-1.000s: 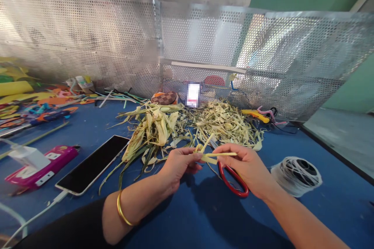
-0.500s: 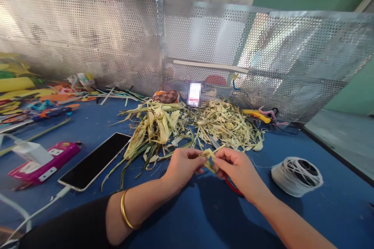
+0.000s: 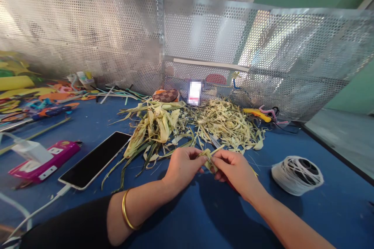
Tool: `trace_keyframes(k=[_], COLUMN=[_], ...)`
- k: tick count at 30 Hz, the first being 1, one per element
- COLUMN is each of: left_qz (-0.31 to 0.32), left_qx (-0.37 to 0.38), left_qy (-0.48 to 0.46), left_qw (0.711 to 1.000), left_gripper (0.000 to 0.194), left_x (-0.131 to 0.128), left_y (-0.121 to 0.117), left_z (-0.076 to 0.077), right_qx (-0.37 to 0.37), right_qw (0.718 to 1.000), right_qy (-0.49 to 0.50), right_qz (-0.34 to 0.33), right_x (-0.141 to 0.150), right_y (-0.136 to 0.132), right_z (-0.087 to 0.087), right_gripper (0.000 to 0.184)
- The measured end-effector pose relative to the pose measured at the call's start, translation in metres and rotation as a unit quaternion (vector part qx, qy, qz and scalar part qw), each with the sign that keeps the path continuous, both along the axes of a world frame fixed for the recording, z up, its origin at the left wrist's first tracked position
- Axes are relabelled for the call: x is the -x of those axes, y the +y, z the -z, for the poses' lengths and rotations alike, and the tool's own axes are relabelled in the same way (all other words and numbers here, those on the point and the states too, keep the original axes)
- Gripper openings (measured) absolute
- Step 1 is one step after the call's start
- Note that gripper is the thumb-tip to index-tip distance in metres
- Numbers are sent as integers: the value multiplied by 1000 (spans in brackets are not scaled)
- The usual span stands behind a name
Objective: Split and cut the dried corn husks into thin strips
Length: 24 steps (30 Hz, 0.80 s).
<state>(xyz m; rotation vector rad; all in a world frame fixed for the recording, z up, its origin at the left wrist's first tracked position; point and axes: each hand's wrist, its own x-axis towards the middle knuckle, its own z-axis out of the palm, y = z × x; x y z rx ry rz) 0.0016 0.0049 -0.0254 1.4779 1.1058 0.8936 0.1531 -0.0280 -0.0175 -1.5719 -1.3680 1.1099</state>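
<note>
A small piece of pale corn husk (image 3: 209,159) is pinched between my two hands at the middle of the table. My left hand (image 3: 184,166) grips its left side with thumb and fingers closed. On its right side, the thumb and index finger of my right hand (image 3: 236,170) press on the husk. Scissors lie beneath my right hand: a grey blade (image 3: 214,141) shows beyond the fingers, and most of the red handle is covered. Behind my hands spread a pile of whole husks (image 3: 163,122) and a heap of shredded husk strips (image 3: 229,124).
At the right stands a spool of white thread (image 3: 297,175). To the left lie a charging phone (image 3: 96,159) and a magenta power strip (image 3: 55,159). A perforated metal screen (image 3: 204,39) closes the back. Yellow-handled tool (image 3: 256,114) and lit phone screen (image 3: 194,92) sit near it.
My right hand has shifted slightly, covering more of the red scissor handle. The husk piece has turned a little between my fingers. My left hand stays nearly in place.
</note>
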Motion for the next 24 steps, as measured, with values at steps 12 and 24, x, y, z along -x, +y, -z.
trace_keyframes(k=[12, 24], left_qz=[12, 98], left_qx=[-46, -77], left_qy=[81, 119], left_qw=[996, 985], left_gripper=[18, 19], left_x=[0, 4], left_y=[-6, -5], left_z=[-6, 0], right_qx=[8, 0], right_qw=[1000, 999], right_qy=[-16, 46], right_qz=[-5, -17], right_x=[3, 0], right_y=[-1, -2], right_z=[-8, -9], right_gripper=[15, 22])
